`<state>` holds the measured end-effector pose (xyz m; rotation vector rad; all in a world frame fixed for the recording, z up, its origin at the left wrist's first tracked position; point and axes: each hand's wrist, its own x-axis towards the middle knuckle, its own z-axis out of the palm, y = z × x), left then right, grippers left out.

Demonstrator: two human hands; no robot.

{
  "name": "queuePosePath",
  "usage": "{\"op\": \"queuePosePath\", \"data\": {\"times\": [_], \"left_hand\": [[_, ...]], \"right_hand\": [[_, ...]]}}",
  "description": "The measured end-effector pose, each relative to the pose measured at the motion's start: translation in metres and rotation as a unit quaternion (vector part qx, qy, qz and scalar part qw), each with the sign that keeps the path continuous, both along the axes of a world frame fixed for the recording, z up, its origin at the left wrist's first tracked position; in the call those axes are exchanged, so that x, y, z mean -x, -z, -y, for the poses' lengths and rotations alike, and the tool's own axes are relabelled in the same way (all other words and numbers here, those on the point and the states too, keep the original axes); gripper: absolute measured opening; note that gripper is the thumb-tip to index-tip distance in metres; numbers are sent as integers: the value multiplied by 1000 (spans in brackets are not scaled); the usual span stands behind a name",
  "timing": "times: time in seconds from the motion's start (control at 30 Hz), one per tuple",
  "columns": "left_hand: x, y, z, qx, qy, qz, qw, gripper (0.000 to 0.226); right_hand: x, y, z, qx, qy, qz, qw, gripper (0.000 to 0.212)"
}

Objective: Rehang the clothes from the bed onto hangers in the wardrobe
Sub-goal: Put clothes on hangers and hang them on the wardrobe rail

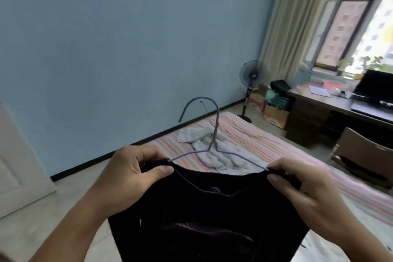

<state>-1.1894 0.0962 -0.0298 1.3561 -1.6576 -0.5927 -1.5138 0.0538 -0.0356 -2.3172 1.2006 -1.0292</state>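
A black garment point(204, 215) hangs in front of me on a thin purple hanger point(214, 134) whose hook points up and to the left. My left hand point(131, 174) pinches the garment's left shoulder over the hanger's end. My right hand point(306, 185) pinches the right shoulder the same way. Beyond them, a crumpled white garment point(212, 147) lies on the bed point(276, 151) with its pink striped sheet. No wardrobe is in view.
A blue wall fills the back. A standing fan point(253, 83) and cardboard boxes point(274, 110) stand past the bed's far end. At right are a dark desk point(323, 110) with a laptop point(376, 89) and a wooden chair point(365, 153). A white door panel point(19, 159) is at left.
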Motion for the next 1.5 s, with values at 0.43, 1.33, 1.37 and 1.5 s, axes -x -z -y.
{"op": "queuePosePath", "data": {"times": [0.43,1.33,1.37,1.5], "left_hand": [[-37,-34,-104,84,-228,1,970,3],[41,-43,-445,48,-656,42,752,21],[45,-43,-455,55,-668,35,742,18],[68,-41,-498,52,-724,41,686,24]], "right_hand": [[-94,-42,37,44,-255,-23,966,14],[-271,-57,-155,74,-645,-50,759,27],[-274,-58,-166,83,-656,-51,748,27],[-284,-64,-210,124,-718,-61,683,22]]}}
